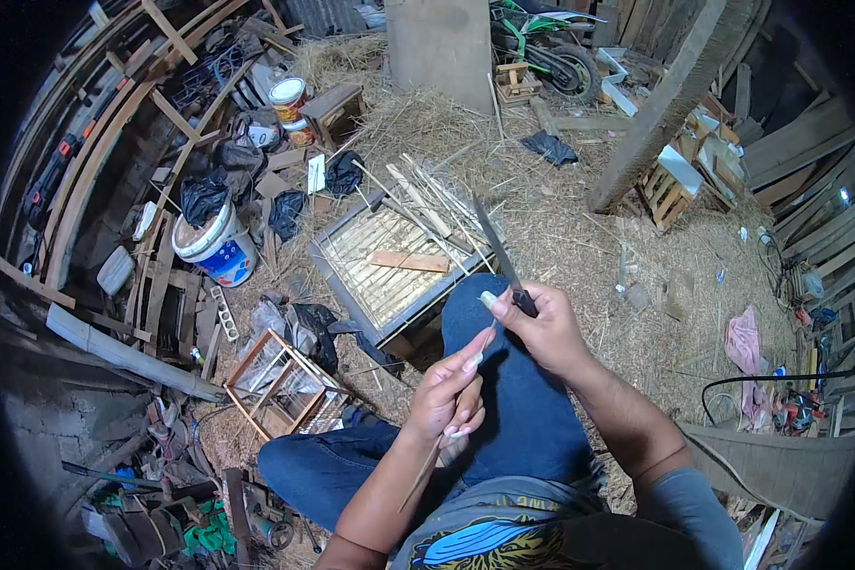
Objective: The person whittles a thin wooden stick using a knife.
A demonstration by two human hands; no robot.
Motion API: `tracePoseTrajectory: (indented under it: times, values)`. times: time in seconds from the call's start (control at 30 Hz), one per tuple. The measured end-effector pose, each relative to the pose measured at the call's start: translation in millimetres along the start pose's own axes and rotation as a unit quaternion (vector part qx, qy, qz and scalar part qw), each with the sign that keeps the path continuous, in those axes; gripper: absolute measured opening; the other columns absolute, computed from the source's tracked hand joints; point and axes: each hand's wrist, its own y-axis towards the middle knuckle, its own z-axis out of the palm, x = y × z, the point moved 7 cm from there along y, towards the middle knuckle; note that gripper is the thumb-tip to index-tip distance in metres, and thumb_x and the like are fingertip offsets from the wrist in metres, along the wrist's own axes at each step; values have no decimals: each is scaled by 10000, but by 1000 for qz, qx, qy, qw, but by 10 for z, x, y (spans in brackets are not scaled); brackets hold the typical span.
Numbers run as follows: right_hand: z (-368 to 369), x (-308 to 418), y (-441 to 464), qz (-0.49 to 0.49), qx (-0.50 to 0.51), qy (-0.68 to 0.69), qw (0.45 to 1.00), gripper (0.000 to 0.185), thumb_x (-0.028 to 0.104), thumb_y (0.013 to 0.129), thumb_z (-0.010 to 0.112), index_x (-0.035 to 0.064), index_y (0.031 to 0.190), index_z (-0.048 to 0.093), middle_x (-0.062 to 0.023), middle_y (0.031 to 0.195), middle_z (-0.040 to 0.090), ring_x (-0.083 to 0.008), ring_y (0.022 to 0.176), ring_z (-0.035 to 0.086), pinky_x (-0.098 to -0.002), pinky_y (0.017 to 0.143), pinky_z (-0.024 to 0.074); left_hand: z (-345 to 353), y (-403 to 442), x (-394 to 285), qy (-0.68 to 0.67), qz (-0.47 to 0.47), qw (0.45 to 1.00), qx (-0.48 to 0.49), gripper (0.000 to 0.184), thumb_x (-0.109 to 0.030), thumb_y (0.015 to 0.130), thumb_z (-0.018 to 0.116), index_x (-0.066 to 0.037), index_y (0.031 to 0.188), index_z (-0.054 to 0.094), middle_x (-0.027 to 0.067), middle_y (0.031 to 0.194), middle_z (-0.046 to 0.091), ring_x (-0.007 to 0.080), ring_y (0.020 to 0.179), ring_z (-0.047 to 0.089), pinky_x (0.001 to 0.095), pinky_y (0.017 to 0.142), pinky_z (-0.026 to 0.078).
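My right hand (549, 331) is closed around the black handle of a knife (496, 237), its long blade pointing up and away to the left. Just below and to the left, my left hand (446, 394) pinches a thin wooden stick (418, 486). One end of the stick trails below the palm toward my forearm; the other reaches up to the right thumb, above my raised knee. In front of the knee stands a low slatted table (345, 306), bearing a flat reddish piece of wood (409, 260) and several thin sticks (418, 201).
A small wooden frame (290, 385) lies left of my legs. Farther left is a white bucket (216, 249) with a black bag on top. A slanted post (670, 100) rises at right; a motorbike (565, 68) stands behind. Straw (579, 266) covers the ground.
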Motion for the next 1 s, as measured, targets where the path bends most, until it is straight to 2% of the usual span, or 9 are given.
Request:
tracePoseTrajectory:
  times: [0.03, 0.1, 0.13, 0.23, 0.4, 0.57, 0.67, 0.87, 1.0]
  values:
    - [-18, 42, -22, 0, 1, -1, 1000, 185, 210, 958, 670, 40, 886, 654, 5, 766, 651, -60, 702, 565, -257, 647, 460, 12, 2, -22, -24, 6, 1000, -2, 460, -164, 1055, 424, -106, 1509, 375, 8, 475, 390, 83, 291, 291, 245, 314, 338]
    - [-127, 197, -108, -44, -39, -225, 973, 207, 272, 960, 649, 69, 922, 669, -74, 739, 670, -159, 629, 632, -308, 594, 480, 6, 7, -56, -47, 14, 999, -3, 449, -164, 1058, 418, -100, 1502, 386, 6, 475, 392, 86, 290, 286, 247, 315, 335]
    - [-135, 182, -162, -46, -37, -225, 973, 207, 272, 960, 649, 69, 922, 669, -74, 739, 670, -159, 629, 632, -308, 594, 480, -16, 5, -62, -57, 15, 998, -11, 454, -149, 1063, 382, -95, 1513, 350, 11, 471, 386, 94, 287, 303, 250, 305, 335]
    - [32, 299, -393, -184, 5, -422, 888, 210, 315, 897, 680, 106, 903, 661, -95, 752, 672, -310, 641, 660, -405, 535, 489, -10, 19, -92, -82, 7, 997, -6, 470, -134, 1070, 338, -99, 1536, 283, 15, 465, 381, 104, 286, 322, 254, 299, 336]
    - [22, 345, -381, -229, 19, -442, 867, 196, 312, 861, 699, 122, 891, 658, -76, 734, 665, -280, 624, 657, -383, 525, 486, -2, 9, -52, -134, -17, 990, 33, 500, -135, 1073, 324, -117, 1559, 209, 13, 465, 388, 106, 294, 326, 257, 311, 343]
    - [-89, 226, -284, -243, 34, -472, 847, 195, 318, 869, 693, 125, 882, 671, -74, 741, 673, -260, 615, 660, -370, 510, 483, 9, 38, -81, -126, -18, 992, 21, 476, -138, 1065, 371, -126, 1536, 311, -19, 448, 345, 80, 295, 287, 244, 314, 313]
    - [-404, 271, -194, -205, -81, -486, 845, 215, 335, 884, 685, 121, 872, 689, -82, 747, 681, -255, 609, 667, -368, 504, 488, -31, -17, -73, -164, 1, 985, 55, 494, -97, 1061, 316, -101, 1550, 243, 13, 446, 378, 102, 291, 333, 266, 318, 356]
    - [-96, 251, -370, -218, 5, -423, 880, 216, 345, 866, 709, 131, 894, 698, -65, 741, 682, -271, 621, 672, -375, 516, 499, -43, 26, -59, -161, 1, 986, 42, 505, -108, 1067, 310, -106, 1562, 207, 11, 450, 378, 101, 292, 333, 263, 326, 360]
    - [-86, 241, -343, -225, -11, -429, 875, 223, 358, 871, 696, 138, 901, 699, -64, 744, 686, -274, 620, 669, -377, 523, 503, -36, -18, -39, -94, -15, 995, 4, 484, -139, 1057, 400, -119, 1533, 313, -17, 436, 340, 80, 286, 290, 245, 309, 307]
